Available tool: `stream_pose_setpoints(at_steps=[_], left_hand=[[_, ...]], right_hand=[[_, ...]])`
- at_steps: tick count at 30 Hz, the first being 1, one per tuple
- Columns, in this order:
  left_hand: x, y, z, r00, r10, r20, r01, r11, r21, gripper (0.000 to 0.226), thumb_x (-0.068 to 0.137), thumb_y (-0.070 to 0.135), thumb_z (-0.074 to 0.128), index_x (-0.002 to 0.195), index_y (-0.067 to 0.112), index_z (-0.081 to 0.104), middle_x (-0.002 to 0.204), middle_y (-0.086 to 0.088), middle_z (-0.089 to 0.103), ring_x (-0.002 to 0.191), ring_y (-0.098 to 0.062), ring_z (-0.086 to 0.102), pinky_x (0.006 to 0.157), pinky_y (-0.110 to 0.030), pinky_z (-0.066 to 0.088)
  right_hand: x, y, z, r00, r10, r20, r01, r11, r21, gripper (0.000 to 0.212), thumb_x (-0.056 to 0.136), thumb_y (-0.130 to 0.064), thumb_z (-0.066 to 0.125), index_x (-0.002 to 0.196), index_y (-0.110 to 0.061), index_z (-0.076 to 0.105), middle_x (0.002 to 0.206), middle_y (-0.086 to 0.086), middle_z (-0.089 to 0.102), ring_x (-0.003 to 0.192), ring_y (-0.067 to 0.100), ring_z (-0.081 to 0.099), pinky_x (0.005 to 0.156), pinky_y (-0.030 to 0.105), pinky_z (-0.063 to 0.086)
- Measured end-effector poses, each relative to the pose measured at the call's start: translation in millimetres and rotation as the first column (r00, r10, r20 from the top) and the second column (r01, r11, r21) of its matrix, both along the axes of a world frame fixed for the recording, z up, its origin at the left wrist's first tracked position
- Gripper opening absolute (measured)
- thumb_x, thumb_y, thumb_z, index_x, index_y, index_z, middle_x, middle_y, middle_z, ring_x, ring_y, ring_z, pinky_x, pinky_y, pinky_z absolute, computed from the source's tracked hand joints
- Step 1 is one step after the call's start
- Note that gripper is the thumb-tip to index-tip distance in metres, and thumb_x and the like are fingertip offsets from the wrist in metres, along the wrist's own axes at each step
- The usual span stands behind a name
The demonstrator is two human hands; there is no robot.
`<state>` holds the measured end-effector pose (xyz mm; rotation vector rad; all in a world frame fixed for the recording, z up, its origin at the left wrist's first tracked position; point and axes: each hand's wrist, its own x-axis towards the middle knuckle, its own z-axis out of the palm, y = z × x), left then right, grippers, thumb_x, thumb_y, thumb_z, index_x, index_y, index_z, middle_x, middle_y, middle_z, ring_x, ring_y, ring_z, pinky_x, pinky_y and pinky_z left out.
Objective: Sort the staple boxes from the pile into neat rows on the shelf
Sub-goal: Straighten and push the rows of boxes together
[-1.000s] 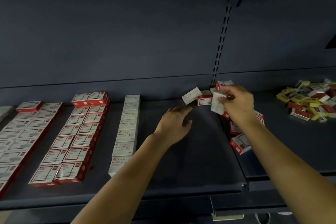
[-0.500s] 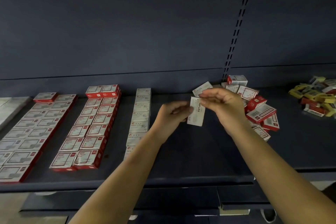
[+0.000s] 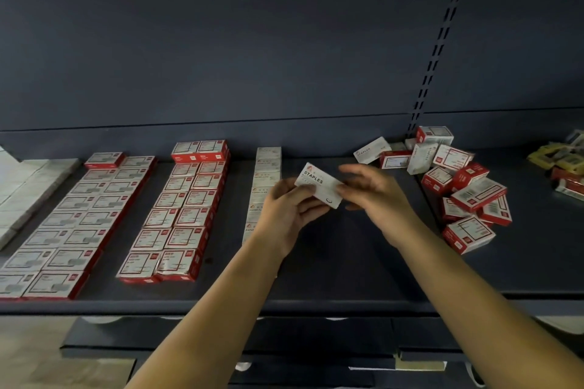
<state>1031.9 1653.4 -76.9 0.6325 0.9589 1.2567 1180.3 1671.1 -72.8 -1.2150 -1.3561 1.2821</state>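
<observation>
A white box marked STAPLES is held tilted above the dark shelf, a little right of centre. My left hand grips its left end, thumb on top. My right hand pinches its right end, with the upper fingers spread above the box. The loose pile of red-and-white and white staple boxes lies to the right of my hands. Just left of them a single column of white boxes runs front to back. Further left are neat double rows of red-and-white boxes and another set of rows.
A heap of yellow and red packets lies at the far right on the neighbouring shelf. Pale flat packs sit at the far left. A slotted upright rises behind the pile. Bare shelf shows between the white column and the pile.
My right hand took a white box from the pile and brought it left to centre. My left hand came up and gripped it, and the box turned from upright to tilted flat.
</observation>
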Motion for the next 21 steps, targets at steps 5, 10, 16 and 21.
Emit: stream_pose_setpoints(at_steps=[5, 10, 16, 21], left_hand=[[-1.5, -4.4, -2.8, 0.990, 0.012, 0.137, -0.011, 1.000, -0.005, 0.014, 0.090, -0.005, 0.046, 0.102, 0.002, 0.050, 0.087, -0.014, 0.068, 0.079, -0.024, 0.070, 0.069, -0.032, 0.058], [0.9, -8.4, -4.0, 0.983, 0.010, 0.186, -0.007, 1.000, -0.018, 0.020, 0.090, -0.003, 0.048, 0.108, 0.005, 0.048, 0.093, -0.015, 0.068, 0.080, -0.023, 0.070, 0.068, -0.032, 0.058], [-8.3, -14.5, -9.7, 0.993, 0.118, 0.012, -0.118, 0.992, 0.032, 0.026, 0.083, -0.008, 0.059, 0.100, 0.011, 0.053, 0.096, -0.014, 0.066, 0.080, -0.022, 0.068, 0.068, -0.030, 0.057], [-44.7, -16.4, -27.1, 0.486, 0.379, -0.787, 0.113, 0.866, 0.486, 0.042, 0.081, 0.008, 0.070, 0.121, 0.017, 0.058, 0.110, 0.005, 0.061, 0.099, -0.004, 0.058, 0.083, -0.016, 0.050]], right_hand=[[-0.7, -1.5, -1.0, 0.998, -0.034, -0.044, 0.033, 0.999, -0.008, 0.028, 0.085, -0.005, 0.064, 0.110, -0.016, 0.061, 0.091, 0.002, 0.067, 0.081, 0.009, 0.065, 0.063, 0.017, 0.052], [-1.5, -3.6, 2.1, 0.993, -0.063, -0.103, 0.062, 0.998, -0.008, 0.026, 0.084, -0.002, 0.064, 0.108, -0.012, 0.061, 0.087, 0.002, 0.067, 0.073, 0.004, 0.066, 0.062, 0.017, 0.053], [-6.8, -6.7, 2.5, 0.984, -0.100, -0.145, 0.097, 0.995, -0.032, 0.018, 0.079, 0.000, 0.067, 0.093, -0.012, 0.065, 0.081, 0.006, 0.069, 0.075, 0.013, 0.068, 0.069, 0.025, 0.058], [-26.5, -9.4, -0.2, 0.997, -0.066, -0.051, 0.064, 0.997, -0.036, 0.016, 0.076, 0.001, 0.070, 0.077, -0.015, 0.068, 0.068, -0.002, 0.070, 0.067, 0.007, 0.068, 0.063, 0.018, 0.055]])
